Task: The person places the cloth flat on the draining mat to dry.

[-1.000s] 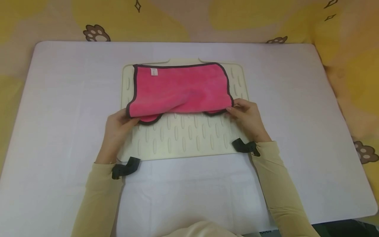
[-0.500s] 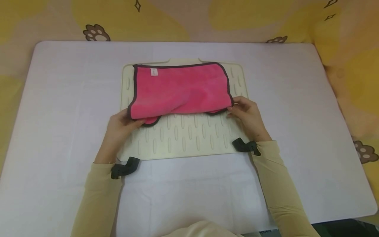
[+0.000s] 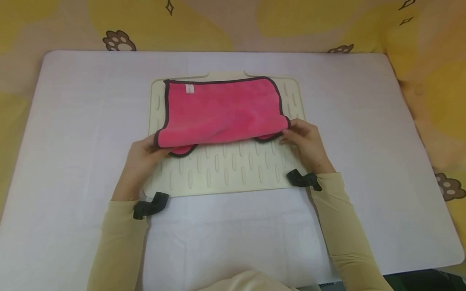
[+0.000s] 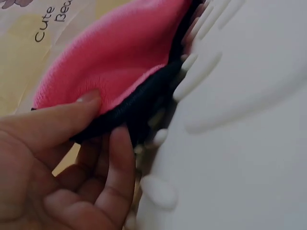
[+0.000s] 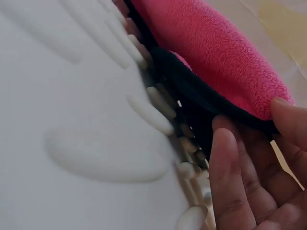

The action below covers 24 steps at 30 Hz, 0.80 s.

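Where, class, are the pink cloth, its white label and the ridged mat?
Pink cloth (image 3: 223, 110), head view: middle of its upper face.
White label (image 3: 189, 89), head view: its centre.
Ridged mat (image 3: 217, 178), head view: bare surface, lower middle.

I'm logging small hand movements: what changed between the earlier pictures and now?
Since half a second ago, the left hand has shifted slightly left and the right hand slightly right, spreading the near edge of the pink cloth wider; that edge's middle sits slightly lower in the head view. Both hands still pinch the cloth. The label and cream ridged mat stayed put.
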Available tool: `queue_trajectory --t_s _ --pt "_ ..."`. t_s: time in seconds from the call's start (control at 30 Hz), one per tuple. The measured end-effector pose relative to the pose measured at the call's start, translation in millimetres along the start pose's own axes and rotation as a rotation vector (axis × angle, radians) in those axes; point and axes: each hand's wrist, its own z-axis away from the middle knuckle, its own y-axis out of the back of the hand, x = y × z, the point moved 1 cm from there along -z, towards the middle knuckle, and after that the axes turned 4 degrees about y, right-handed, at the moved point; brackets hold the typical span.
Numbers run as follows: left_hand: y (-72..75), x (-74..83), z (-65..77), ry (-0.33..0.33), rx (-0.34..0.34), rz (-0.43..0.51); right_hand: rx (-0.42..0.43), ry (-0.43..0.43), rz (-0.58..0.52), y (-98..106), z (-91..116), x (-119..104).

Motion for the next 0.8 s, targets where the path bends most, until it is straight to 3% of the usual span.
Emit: queue_trajectory --t_s 0.1,0.23,0.37,0.53,0.63,0.8 --pt "4.9 -1.5 1.6 -0.007 -0.025 0.004 -0.001 0.003 -0.047 2.5 0.0 0.8" --pt "9.1 -3.2 2.8 -0.071 -0.087 0.045 0.007 -0.017 -0.120 5.0 0.2 0.8" --pt "11.1 -4.6 3.7 -0.122 -0.144 0.079 0.017 -0.038 -0.132 5.1 0.5 0.2" --pt "12.9 -5.8 4.1 -0.134 -0.166 0.073 -0.010 -0.060 -0.129 4.2 1.0 -1.2" --pt "13.1 -5.7 3.9 -0.129 -0.187 0.058 -0.077 -0.083 -0.077 6.3 1.2 -2.0" --pt "11.6 -3.7 3.4 -0.100 -0.235 -0.002 -0.222 -0.128 0.198 11.2 1.2 -4.5"
